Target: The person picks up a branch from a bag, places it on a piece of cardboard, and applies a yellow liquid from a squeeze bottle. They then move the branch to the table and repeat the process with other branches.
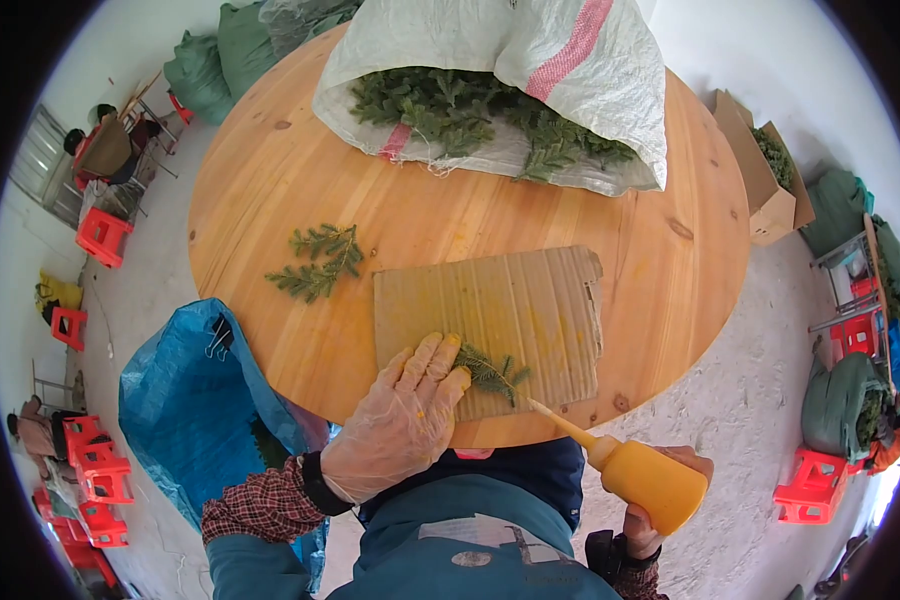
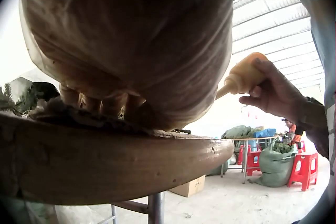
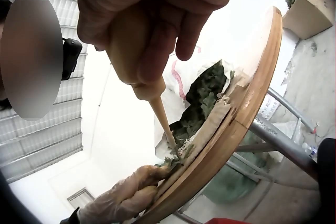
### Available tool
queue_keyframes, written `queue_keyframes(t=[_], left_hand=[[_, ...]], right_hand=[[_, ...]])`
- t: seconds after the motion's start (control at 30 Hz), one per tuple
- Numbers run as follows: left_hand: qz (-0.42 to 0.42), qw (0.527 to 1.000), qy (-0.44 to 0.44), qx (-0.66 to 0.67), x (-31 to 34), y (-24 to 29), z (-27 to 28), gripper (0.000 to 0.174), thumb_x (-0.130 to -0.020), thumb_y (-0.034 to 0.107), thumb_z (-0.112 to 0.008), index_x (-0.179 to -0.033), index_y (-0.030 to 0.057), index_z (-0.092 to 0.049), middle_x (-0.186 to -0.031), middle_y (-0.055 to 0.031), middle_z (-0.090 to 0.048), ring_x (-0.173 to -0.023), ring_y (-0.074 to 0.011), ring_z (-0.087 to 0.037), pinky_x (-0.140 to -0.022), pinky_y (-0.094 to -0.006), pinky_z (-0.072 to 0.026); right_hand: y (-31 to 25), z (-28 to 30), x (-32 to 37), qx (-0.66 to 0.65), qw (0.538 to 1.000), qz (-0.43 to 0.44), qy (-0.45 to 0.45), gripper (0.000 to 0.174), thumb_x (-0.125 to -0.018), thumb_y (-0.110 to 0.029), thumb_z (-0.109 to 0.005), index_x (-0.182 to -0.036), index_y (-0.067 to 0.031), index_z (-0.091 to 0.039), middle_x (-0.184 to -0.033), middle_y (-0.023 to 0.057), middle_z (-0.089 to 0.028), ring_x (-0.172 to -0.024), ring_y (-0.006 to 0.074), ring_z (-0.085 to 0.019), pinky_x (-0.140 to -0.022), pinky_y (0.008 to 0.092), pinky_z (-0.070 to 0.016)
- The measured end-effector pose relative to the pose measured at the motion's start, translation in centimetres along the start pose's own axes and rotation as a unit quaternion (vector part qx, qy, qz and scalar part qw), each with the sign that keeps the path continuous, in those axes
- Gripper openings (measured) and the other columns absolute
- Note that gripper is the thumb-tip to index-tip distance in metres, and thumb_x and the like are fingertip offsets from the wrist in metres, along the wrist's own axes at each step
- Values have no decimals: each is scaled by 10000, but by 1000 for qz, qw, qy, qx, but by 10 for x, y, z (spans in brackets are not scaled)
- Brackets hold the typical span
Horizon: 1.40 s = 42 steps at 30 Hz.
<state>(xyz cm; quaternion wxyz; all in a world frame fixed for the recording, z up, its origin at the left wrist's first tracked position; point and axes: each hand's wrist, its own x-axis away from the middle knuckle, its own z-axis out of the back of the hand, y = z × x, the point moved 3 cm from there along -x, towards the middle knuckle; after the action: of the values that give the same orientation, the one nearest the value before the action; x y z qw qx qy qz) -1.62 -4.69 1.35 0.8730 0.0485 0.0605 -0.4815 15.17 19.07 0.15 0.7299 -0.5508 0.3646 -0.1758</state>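
Note:
My left hand (image 1: 400,425), in a clear plastic glove stained yellow, rests on a piece of corrugated cardboard (image 1: 490,290). Its thumb and forefinger pinch a small green fir sprig (image 1: 490,375) whose branching end points right. My bare right hand (image 1: 660,500) grips a yellow squeeze bottle (image 1: 655,485), tilted down to the left. The bottle's long thin nozzle (image 1: 560,420) reaches the sprig's right end; in the right wrist view the nozzle tip (image 3: 175,149) is right at the needles. Another fir sprig (image 1: 320,262) lies on the wood, left of the cardboard.
A white woven sack (image 1: 590,80) full of fir sprigs lies open at the far side of the round wooden table (image 1: 260,180). A blue bag (image 1: 185,400) hangs by the left edge. Around the room stand red stools (image 1: 103,237), green sacks and a cardboard box (image 1: 770,215).

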Motion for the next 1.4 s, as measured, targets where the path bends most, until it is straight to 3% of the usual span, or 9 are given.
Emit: queue_keyframes(t=[0.3, 0.43, 0.57, 0.67, 0.8, 0.87, 0.97, 1.27, 1.4], left_hand=[[15, 999, 20, 21, -4, -8, 17, 412, -856, 135, -615, -1246, 18, -548, -1366, -240, -533, -1319, -393, -493, -1070, -464, -414], [38, 997, 64, 28, -18, -16, 37, 369, -897, 180, -584, -1232, 27, -588, -1305, -213, -583, -1291, -363, -525, -1048, -443, -432], [5, 999, 50, 1, -28, -15, 31, 405, -863, 196, -632, -1241, 57, -587, -1258, -172, -592, -1252, -337, -536, -1038, -439, -428], [-45, 998, -1, -33, -31, -22, 24, 440, -829, 197, -686, -1241, 75, -590, -1204, -141, -602, -1203, -327, -550, -1029, -448, -417], [34, 998, 5, -56, -20, -54, 48, 440, -851, 231, -641, -1253, 59, -595, -1158, -130, -608, -1126, -301, -564, -970, -443, -437], [174, 972, 11, -156, -13, -86, 71, 426, -853, 224, -638, -1238, 45, -604, -1093, -131, -623, -1088, -315, -576, -952, -457, -433], [207, 946, 66, -242, -11, -127, 75, 368, -844, 197, -637, -1180, 47, -632, -1047, -146, -630, -1054, -337, -591, -939, -453, -439], [52, 990, 122, -43, -162, -167, 48, 131, -823, 126, -621, -931, 75, -676, -903, -145, -638, -954, -346, -621, -865, -426, -455], [49, 989, 59, -125, -217, -180, 14, 207, -862, 148, -610, -1043, 93, -692, -1000, -127, -664, -988, -347, -627, -876, -452, -466]], right_hand=[[1, 13, 2, 12, 1000, -10, -9, 838, -732, -688, -793, -1119, -14, -480, -980, 132, -639, -874, 223, -660, -767, 328, -539], [10, 28, 1, 82, 996, 15, -17, 865, -801, -773, -649, -1164, -3, -496, -1037, 97, -522, -926, 227, -607, -763, 345, -529], [24, 26, -5, 7, 999, -37, 4, 876, -781, -757, -684, -1141, 16, -485, -1003, 109, -555, -804, 227, -687, -691, 310, -554], [13, 11, -15, -64, 996, -59, -14, 868, -816, -770, -628, -1203, -9, -468, -1050, 98, -512, -782, 223, -675, -521, 303, -555], [29, 16, -18, -74, 996, -45, -5, 862, -829, -734, -649, -1257, -16, -443, -1077, 105, -539, -798, 236, -680, -550, 313, -561], [37, 18, -19, -88, 995, -50, -4, 867, -829, -727, -657, -1275, -18, -434, -1084, 108, -552, -803, 237, -681, -551, 313, -561], [47, 19, -18, -109, 992, -65, 0, 880, -828, -711, -672, -1311, -22, -416, -1097, 114, -577, -813, 239, -684, -552, 313, -561], [59, 21, -20, -114, 992, -58, 23, 891, -826, -702, -683, -1335, -28, -398, -1085, 129, -614, -796, 239, -686, -554, 318, -563], [72, 29, -18, -115, 990, -65, 57, 887, -824, -701, -686, -1325, -26, -401, -1071, 140, -623, -780, 244, -689, -553, 319, -565]])
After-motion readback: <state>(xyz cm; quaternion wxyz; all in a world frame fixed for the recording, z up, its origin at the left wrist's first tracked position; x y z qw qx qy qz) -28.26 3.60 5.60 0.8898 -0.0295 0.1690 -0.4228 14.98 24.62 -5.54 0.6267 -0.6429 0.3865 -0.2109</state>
